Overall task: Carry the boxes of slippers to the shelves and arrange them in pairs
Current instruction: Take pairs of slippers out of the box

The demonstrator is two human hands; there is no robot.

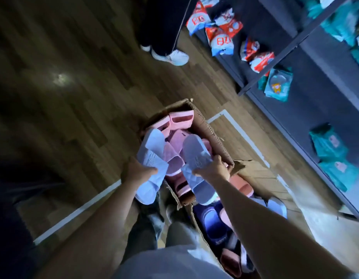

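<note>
Two open cardboard boxes stand on the floor below me. The far box [210, 129] holds several pink slippers [180, 119]. The near box [196, 220] holds dark blue and pink slippers [212, 224]. My left hand [137, 172] grips a pale blue slipper [152, 158] around its middle, above the far box's left side. My right hand [213, 168] grips a second pale blue slipper [196, 156] the same way, over the far box's right side. Both slippers show their soles.
A dark shelf unit [307, 109] runs along the right, holding red-and-white packets [220, 39] and teal packets [327, 146]. Another person's legs and white shoes [172, 56] stand on the wooden floor beyond the boxes. White tape lines mark the floor.
</note>
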